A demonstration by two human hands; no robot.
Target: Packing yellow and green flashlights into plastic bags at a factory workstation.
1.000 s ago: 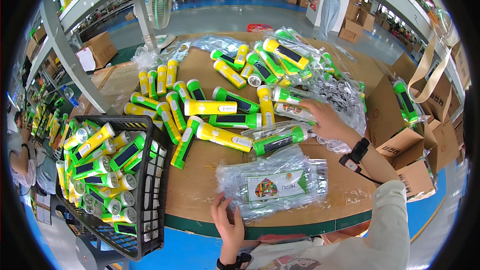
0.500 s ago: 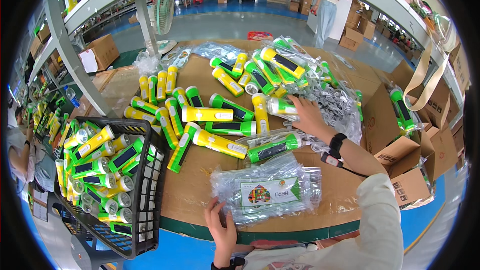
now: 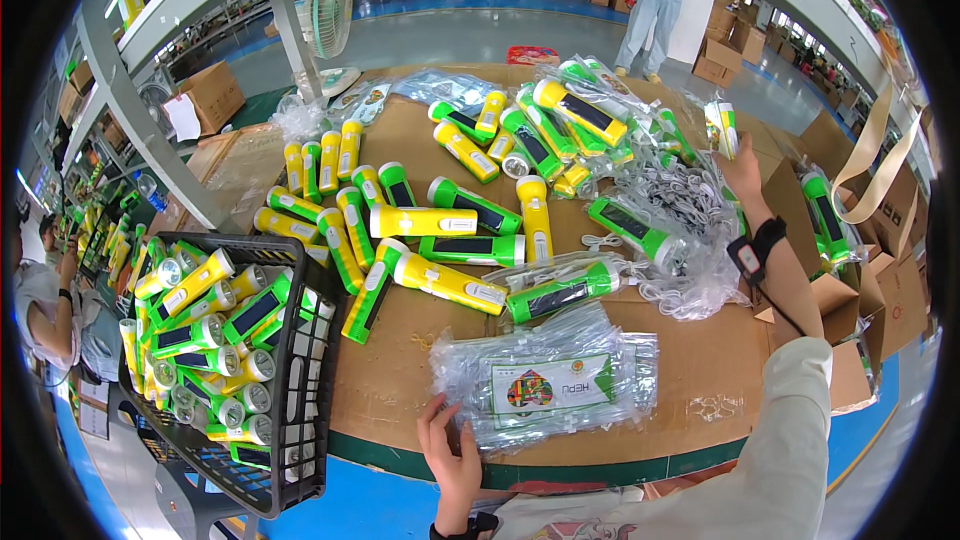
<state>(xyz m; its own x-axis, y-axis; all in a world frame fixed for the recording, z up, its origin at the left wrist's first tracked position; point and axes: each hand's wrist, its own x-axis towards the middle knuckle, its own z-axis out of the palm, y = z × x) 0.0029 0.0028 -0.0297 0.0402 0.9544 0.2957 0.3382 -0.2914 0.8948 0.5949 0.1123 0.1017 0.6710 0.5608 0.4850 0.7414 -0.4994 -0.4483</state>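
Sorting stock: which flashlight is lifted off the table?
The bagged green flashlight in the right hand, raised at the far right; the others lie flat.

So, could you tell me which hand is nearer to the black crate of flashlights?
Left. The left hand rests just right of the black crate; the right hand is raised far across the table.

A black wire basket (image 3: 300, 410) stands just left of the left hand, filled with green and yellow torches. Beyond both hands, loose torches (image 3: 440, 222) lie spread across the cardboard-covered worktop (image 3: 400, 360), some yellow, some green. A heap of grey cords (image 3: 680, 200) in clear plastic lies just left of the right hand's wrist. Open cardboard boxes (image 3: 850, 290) stand right of that arm. A fan (image 3: 333, 0) stands far beyond the hands.
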